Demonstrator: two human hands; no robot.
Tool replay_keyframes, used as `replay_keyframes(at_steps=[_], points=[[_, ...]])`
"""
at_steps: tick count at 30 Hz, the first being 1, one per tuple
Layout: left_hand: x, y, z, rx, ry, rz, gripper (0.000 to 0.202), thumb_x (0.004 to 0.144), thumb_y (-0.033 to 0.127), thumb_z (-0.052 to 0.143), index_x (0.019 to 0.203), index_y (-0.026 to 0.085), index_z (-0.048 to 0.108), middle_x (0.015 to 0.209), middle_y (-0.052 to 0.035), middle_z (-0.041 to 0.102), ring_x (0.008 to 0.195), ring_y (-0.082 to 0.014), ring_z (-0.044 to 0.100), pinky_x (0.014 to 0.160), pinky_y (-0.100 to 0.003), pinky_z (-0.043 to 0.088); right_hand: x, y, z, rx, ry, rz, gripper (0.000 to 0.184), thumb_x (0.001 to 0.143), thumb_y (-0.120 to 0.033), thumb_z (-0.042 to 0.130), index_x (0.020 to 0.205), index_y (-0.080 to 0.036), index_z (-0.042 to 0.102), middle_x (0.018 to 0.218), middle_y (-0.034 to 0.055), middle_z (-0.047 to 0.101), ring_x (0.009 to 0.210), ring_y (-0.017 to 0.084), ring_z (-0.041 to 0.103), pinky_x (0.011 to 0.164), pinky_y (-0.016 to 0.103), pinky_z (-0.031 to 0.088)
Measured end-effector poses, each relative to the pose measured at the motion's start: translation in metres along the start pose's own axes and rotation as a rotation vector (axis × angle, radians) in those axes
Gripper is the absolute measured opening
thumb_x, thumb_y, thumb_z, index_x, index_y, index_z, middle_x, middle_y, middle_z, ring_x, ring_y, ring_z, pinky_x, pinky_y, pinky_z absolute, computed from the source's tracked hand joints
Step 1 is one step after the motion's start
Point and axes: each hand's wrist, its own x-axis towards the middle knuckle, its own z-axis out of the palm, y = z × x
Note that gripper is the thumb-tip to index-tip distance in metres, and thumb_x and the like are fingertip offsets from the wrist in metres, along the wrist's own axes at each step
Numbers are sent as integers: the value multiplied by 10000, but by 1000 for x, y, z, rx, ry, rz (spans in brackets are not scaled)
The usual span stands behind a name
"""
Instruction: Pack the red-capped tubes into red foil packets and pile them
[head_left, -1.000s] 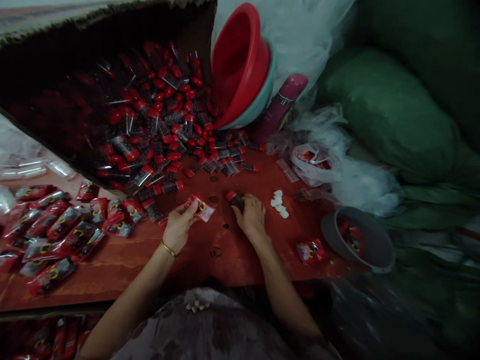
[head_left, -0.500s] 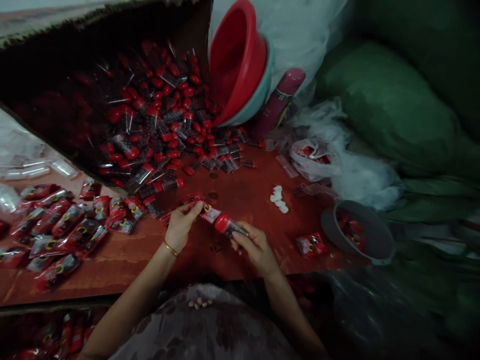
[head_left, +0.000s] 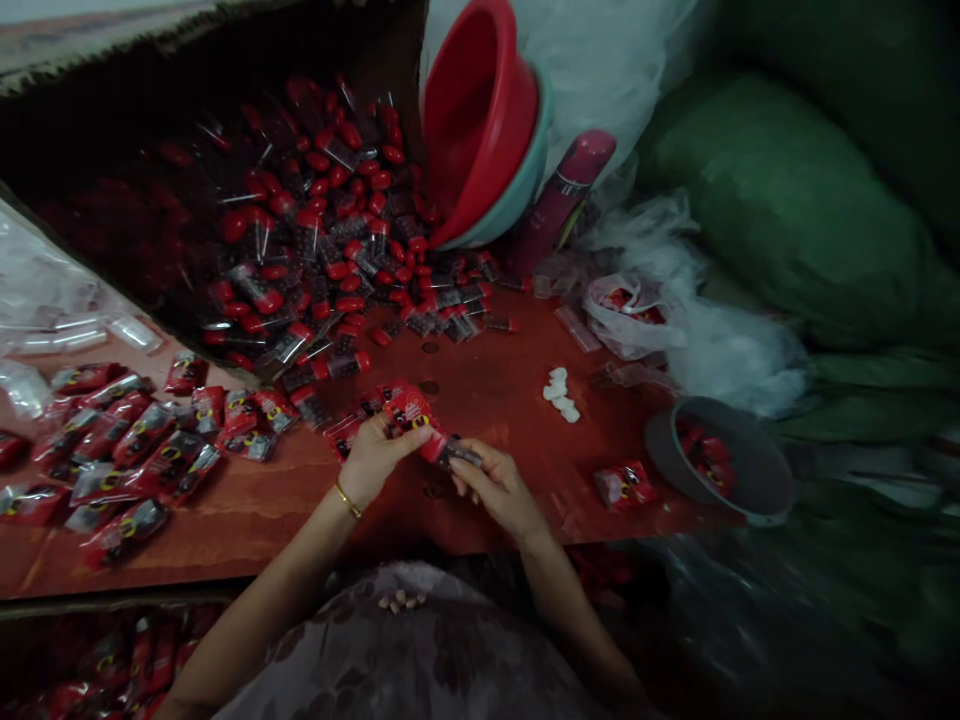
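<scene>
Box (head_left: 375, 50) on its side, mouth toward us: we take it to lie this way so that the capped tubes (head_left: 352, 240) slope down and fan out onto the red table (head_left: 495, 370), within easy reach. In front of the box, to the right of its near corner, we find both hands close together. The left hand (head_left: 373, 455) pinches a red printed packet (head_left: 409, 402), its thumb laid along the face, probably to keep the thin film from slipping. The right hand (head_left: 495, 485) is clamped on a dark-filled tube (head_left: 465, 453), fingers around the end away from the packet, which we think leaves the other end free. That other end meets the packet's edge; we cannot tell whether it sits inside or only against it.

Between the left hand and the box lie more red packets (head_left: 341, 433), perhaps kept there as a handy supply. Left of the box's near corner we see a heap of plump packets (head_left: 142, 440), apart from the loose tubes, we suppose to avoid mixing. Just right of the box, a red basin (head_left: 469, 110) nests in a teal basin (head_left: 541, 120), maybe to save room. Well right of the box stands a grey tub (head_left: 757, 475) with red things inside.
</scene>
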Motion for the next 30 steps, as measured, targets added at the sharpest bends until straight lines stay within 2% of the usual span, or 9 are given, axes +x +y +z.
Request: replay_keyframes(at_steps=[3, 5, 9, 11, 14, 20, 24, 30], points=[[-2, -8, 5, -88, -1, -47, 318, 497, 326, 832, 720, 151, 688, 674, 0, 680, 575, -95, 565, 617, -222, 450, 3, 4, 3, -19, 23, -38, 222, 849, -377, 497, 744, -186, 544, 542, -47, 477, 466, 76, 409, 426, 184, 328], [-4, -10, 9, -138, 16, -82, 354, 480, 337, 838, 736, 146, 685, 678, -10, 686, 565, -95, 572, 615, -226, 454, 4, 6, 9, -26, 105, -62, 210, 856, -379, 496, 787, -188, 548, 541, -52, 464, 467, 78, 408, 432, 186, 334], [-7, -11, 23, -272, 194, -113, 416, 400, 359, 857, 674, 146, 628, 601, 16, 659, 508, -76, 556, 574, -211, 442, 6, 11, 28, 7, 322, -84, 219, 880, -397, 462, 871, -192, 539, 558, -54, 460, 480, 85, 431, 440, 192, 352], [-9, -11, 29, -354, 269, -119, 446, 372, 365, 862, 661, 152, 598, 590, 24, 653, 514, -80, 569, 584, -215, 450, 5, 13, 36, 13, 366, -84, 227, 887, -404, 448, 885, -195, 535, 577, -49, 477, 484, 87, 443, 445, 195, 365], [-10, -12, 32, -407, 298, -130, 461, 361, 338, 867, 687, 154, 600, 612, 26, 662, 544, -82, 589, 612, -218, 462, 4, 16, 40, -10, 382, -81, 228, 889, -408, 447, 900, -199, 538, 600, -44, 501, 489, 88, 452, 449, 196, 371], [-11, -20, 30, -376, 293, -108, 393, 465, 369, 831, 737, 150, 651, 679, 12, 684, 591, -84, 595, 639, -220, 452, 8, 10, 34, 17, 354, -68, 242, 889, -418, 440, 898, -195, 534, 587, -44, 493, 480, 87, 450, 437, 197, 365], [-14, -20, 32, -374, 301, -90, 454, 400, 338, 858, 769, 162, 661, 723, 6, 702, 659, -101, 615, 712, -241, 462, 11, 7, 34, 20, 371, -82, 250, 886, -433, 443, 902, -199, 530, 587, -48, 487, 474, 86, 442, 432, 196, 358], [-6, -7, 24, -313, 155, -108, 368, 504, 462, 796, 653, 166, 635, 616, 3, 648, 531, -94, 546, 566, -231, 433, 7, 18, 38, -28, 349, -119, 222, 888, -410, 441, 945, -214, 528, 635, -33, 527, 499, 93, 466, 441, 197, 365]])
